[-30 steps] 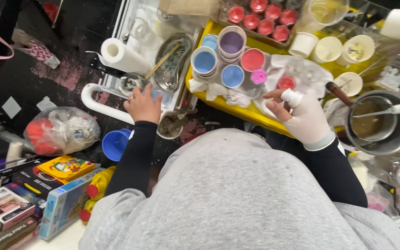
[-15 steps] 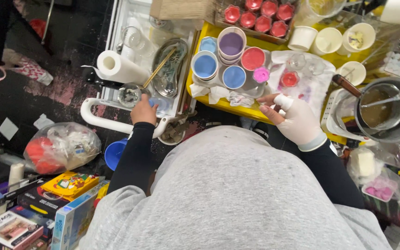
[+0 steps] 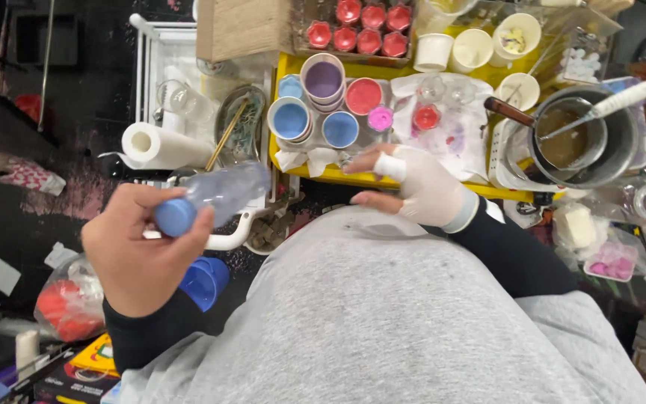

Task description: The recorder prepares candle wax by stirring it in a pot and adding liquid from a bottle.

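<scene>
My left hand (image 3: 140, 254) grips a clear plastic bottle with blue cap (image 3: 211, 196), fingers wrapped near the cap; my gloved right hand (image 3: 413, 187) hovers open and empty. I'd steady the bottle before twisting.

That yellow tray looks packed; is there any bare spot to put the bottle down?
Hardly. The yellow plastic tray is crowded with paint cups and red moulds. The stained white cloth, between the red mould and the steel pot, shows some bare room. The left hand holds the blue-capped clear bottle.
</scene>
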